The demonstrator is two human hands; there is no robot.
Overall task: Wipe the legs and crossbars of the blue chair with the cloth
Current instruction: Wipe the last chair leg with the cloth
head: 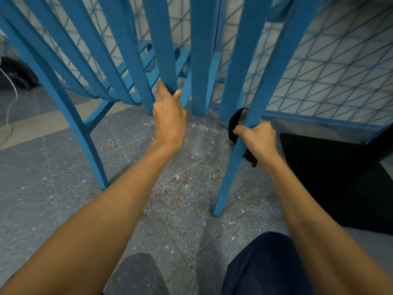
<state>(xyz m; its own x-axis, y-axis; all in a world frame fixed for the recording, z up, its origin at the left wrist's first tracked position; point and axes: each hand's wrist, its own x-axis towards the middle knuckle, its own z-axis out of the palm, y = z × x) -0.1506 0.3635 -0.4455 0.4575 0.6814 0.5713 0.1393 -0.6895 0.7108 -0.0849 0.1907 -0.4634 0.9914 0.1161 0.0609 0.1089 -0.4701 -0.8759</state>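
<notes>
1. Head view, looking down at a blue chair (125,50) that stands close in front of the person on a grey speckled tile floor (180,209). Its slats and legs fill the top of the picture.
2. The left hand (169,116) reaches to the middle of the scene, with its fingers and thumb curled round the lower part of an upright blue bar (165,50) of the chair.
3. The right hand (258,138) is to the right and a little nearer. It grips the chair's near right leg (231,171) about halfway up.
4. A dark cloth (234,124) is wrapped round that leg under the right hand's fingers. Part of it shows to the left of the leg, and a loose end hangs below the hand.
5. The near left leg (93,154) stands on the floor at the left, with a crossbar (100,114) joining it higher up.
6. A blue wire mesh panel (340,71) stands far right behind the chair, and a black mat (331,184) lies on the floor below it.
7. The person's knee (265,265), in dark blue fabric, is at the near right edge.
8. A thin white cable (11,99) runs at the far left.
</notes>
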